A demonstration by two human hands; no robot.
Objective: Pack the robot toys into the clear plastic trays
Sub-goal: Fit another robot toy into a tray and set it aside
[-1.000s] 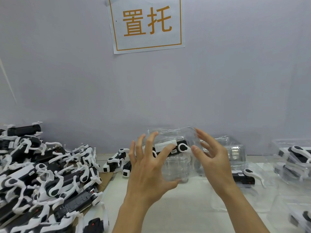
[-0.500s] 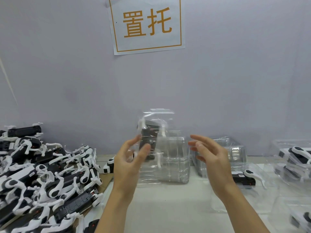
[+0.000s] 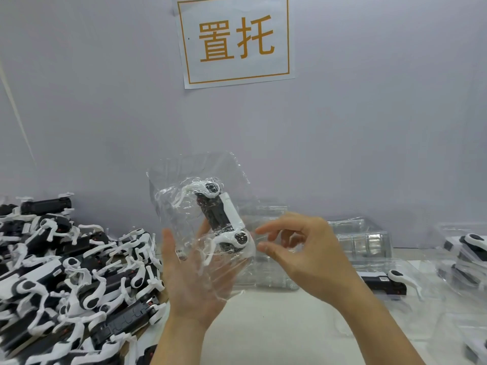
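Mid-frame, the left hand [image 3: 196, 281] lies flat under a clear tray [image 3: 200, 206] with one robot toy [image 3: 220, 219] seated, right hand [image 3: 303, 252] loose beside it, holding nothing (lower left, a toy pile [image 3: 66, 280] waits unpacked).

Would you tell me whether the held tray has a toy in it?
Yes: a toy shows through the clear tray on the left hand.
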